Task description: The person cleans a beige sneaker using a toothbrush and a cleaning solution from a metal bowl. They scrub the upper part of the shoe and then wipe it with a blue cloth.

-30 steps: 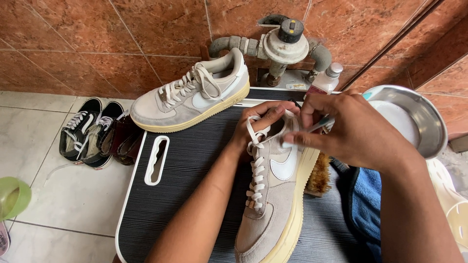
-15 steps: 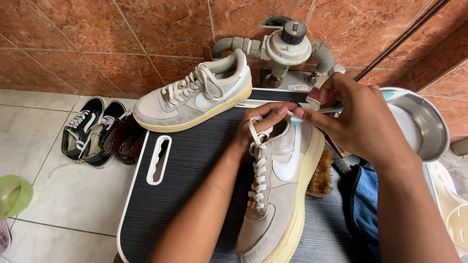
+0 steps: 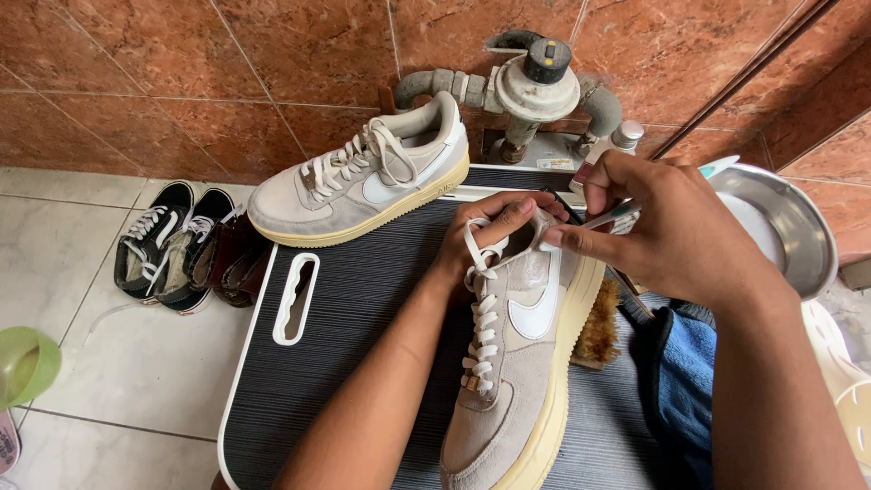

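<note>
From my remote seat I read the scene left to right: a green bowl (image 3: 25, 365) sits at the nine o'clock edge, then a pair of black sneakers (image 3: 165, 245) and a dark maroon pair (image 3: 234, 259) lie on the tiled floor. A dark ribbed board (image 3: 363, 308) with a white rim fills the middle; at its eleven o'clock corner rests the second grey sneaker (image 3: 363, 181), laced, its sole yellowed, untouched by either hand. Near centre, the left hand (image 3: 490, 238) is closed on the collar of the grey sneaker (image 3: 517, 363), thumb inside the opening, pinning it to the board with the toe pointing to six o'clock. At two o'clock from it, the right hand (image 3: 667, 231) pinches a thin brush handle (image 3: 610, 216) whose head meets the heel side of the shoe; that patch looks wet. I judge the scrubbing to be early: the sole is yellow along its whole length and the suede toe looks dry. A bristle scrub brush (image 3: 599, 331) lies just beside the shoe, a blue cloth (image 3: 685, 381) at four o'clock, a steel basin (image 3: 785, 236) at three o'clock. Compared with half a second ago, the right hand has dropped lower toward the heel and the shoe has turned slightly; the other sneaker has not moved.
</note>
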